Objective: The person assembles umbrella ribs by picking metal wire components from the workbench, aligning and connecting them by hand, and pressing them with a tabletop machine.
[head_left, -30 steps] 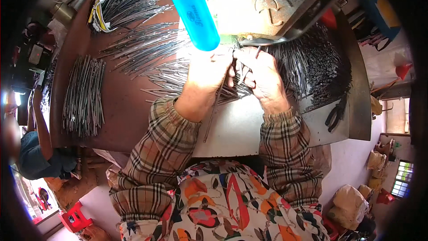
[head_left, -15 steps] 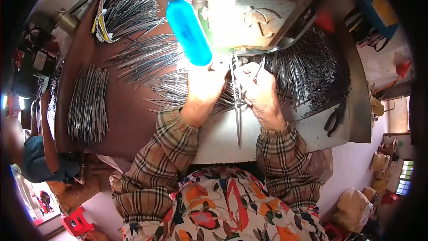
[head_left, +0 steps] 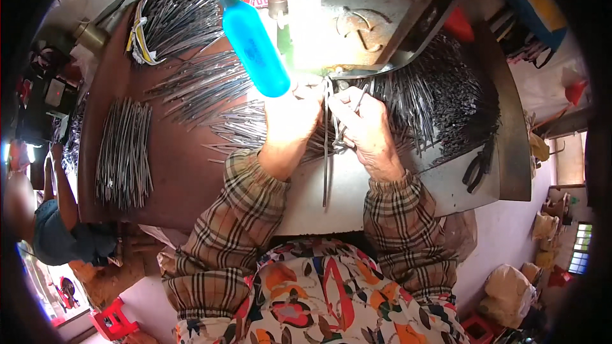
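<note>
My left hand [head_left: 294, 111] is closed in a pinch at the lower edge of the machine head, its fingertips washed out by glare. Beside them a long thin dark metal rod [head_left: 326, 165] hangs down over the pale worktop, and its upper end looks doubled. My right hand [head_left: 368, 129] is closed around a slim metal tool [head_left: 361, 97], whose tip sticks out above the fingers; its kind is unclear. Small bent metal ends [head_left: 341, 139] show below the right fingers. Behind both hands lies a spread of thin metal rods [head_left: 245, 124].
The metal machine head [head_left: 382, 19] overhangs the worktop [head_left: 306, 210]. A blue bottle-shaped piece [head_left: 255, 48] hangs over my left hand. Rod bundles lie left [head_left: 124, 153] and right [head_left: 440, 102]. Dark-handled pliers [head_left: 477, 169] rest at right. Another person [head_left: 60, 223] works at far left.
The view has shifted slightly. The hanging rod now stands more upright, its lower end further left. Both hands keep their pinch below the machine head.
</note>
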Demonstrator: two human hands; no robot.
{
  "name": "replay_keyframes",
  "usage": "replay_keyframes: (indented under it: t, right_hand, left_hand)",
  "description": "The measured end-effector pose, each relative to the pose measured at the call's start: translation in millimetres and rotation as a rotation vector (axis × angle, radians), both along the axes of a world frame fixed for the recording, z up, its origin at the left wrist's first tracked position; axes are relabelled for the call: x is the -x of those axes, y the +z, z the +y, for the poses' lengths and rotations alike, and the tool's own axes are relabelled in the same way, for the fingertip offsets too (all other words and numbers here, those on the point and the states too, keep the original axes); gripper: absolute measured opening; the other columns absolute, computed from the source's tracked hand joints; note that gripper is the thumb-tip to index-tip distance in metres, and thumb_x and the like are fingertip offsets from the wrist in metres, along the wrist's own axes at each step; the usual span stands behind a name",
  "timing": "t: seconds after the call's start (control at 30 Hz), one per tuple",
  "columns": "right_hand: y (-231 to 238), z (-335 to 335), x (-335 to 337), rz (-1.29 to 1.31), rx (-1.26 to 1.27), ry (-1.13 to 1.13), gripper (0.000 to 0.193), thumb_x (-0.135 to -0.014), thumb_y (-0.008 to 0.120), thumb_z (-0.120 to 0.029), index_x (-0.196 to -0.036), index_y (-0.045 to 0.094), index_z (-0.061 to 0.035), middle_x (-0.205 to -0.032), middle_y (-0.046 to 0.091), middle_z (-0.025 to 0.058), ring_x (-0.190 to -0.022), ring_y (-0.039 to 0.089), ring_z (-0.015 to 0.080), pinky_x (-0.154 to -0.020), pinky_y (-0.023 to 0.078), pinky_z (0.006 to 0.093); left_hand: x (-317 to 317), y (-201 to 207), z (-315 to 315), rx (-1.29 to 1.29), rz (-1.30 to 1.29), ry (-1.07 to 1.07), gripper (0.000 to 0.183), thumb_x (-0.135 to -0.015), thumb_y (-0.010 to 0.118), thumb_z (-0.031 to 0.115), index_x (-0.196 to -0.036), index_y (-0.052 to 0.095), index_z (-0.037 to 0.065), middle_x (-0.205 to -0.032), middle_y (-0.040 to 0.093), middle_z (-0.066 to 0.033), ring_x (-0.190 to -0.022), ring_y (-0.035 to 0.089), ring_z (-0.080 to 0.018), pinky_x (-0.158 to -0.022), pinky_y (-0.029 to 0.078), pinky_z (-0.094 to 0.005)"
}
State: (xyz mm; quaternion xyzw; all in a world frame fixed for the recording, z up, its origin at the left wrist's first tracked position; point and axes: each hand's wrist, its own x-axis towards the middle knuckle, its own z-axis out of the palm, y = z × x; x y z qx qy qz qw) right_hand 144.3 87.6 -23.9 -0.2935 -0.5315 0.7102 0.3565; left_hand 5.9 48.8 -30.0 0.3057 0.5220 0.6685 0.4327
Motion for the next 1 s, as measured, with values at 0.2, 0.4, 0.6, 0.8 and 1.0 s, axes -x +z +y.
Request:
replay_keyframes:
  t: [0.2, 0.4, 0.6, 0.8, 1.0]
  right_hand:
    - [-3.7, -0.6, 5.5, 0.000, 0.035, -0.033, 0.008, -0.094, 0.060, -0.011, -0.094, 0.063, -0.0034, -0.067, 0.052, -0.0063, -0.052, 0.039, -0.0007, -0.045, 0.030, 0.0164]
    - [-5.1, -1.9, 3.4, 0.144, 0.155, -0.022, 0.007, -0.093, 0.061, -0.011, -0.090, 0.061, -0.0050, -0.061, 0.048, -0.0066, -0.043, 0.035, -0.0005, -0.038, 0.028, 0.0161]
    - [0.0, -3.1, 3.4, 0.186, 0.177, 0.035, 0.009, -0.094, 0.060, -0.011, -0.089, 0.060, -0.0040, -0.066, 0.052, -0.0045, -0.048, 0.039, 0.0006, -0.042, 0.031, 0.0167]
    - [-8.3, 1.4, 4.7, 0.163, 0.153, 0.060, 0.011, -0.096, 0.057, -0.012, -0.089, 0.060, -0.0035, -0.070, 0.056, -0.0023, -0.051, 0.044, 0.0020, -0.046, 0.035, 0.0175]
    - [-4.7, -2.9, 6.6, 0.082, 0.039, -0.007, 0.010, -0.096, 0.057, -0.012, -0.092, 0.060, -0.0032, -0.072, 0.059, -0.0003, -0.053, 0.050, 0.0029, -0.047, 0.040, 0.0180]
  left_hand:
    - [8.3, -12.3, 1.1, 0.087, 0.245, 0.039, 0.021, -0.086, 0.062, 0.004, -0.107, 0.061, -0.001, -0.076, 0.058, -0.0020, -0.056, 0.052, -0.0079, -0.046, 0.039, -0.0204]
    - [12.1, -5.4, -39.0, -0.125, 0.800, 0.120, 0.017, -0.082, 0.062, 0.000, -0.097, 0.068, -0.002, -0.082, 0.066, -0.0183, -0.070, 0.064, -0.0297, -0.065, 0.050, -0.0372]
    - [16.4, 17.9, -58.0, -0.076, 0.867, 0.039, 0.020, -0.080, 0.059, -0.004, -0.098, 0.067, -0.004, -0.086, 0.065, -0.0233, -0.077, 0.064, -0.0388, -0.071, 0.050, -0.0407]
    - [20.9, 35.2, -58.6, 0.021, 0.814, -0.111, 0.025, -0.085, 0.061, -0.003, -0.110, 0.067, -0.003, -0.092, 0.068, -0.0210, -0.081, 0.065, -0.0243, -0.077, 0.050, -0.0354]
    - [-4.9, 36.5, -89.7, -0.001, 1.388, 0.002, 0.018, -0.082, 0.068, 0.014, -0.096, 0.066, 0.002, -0.095, 0.059, -0.0180, -0.093, 0.055, -0.0358, -0.079, 0.042, -0.0481]
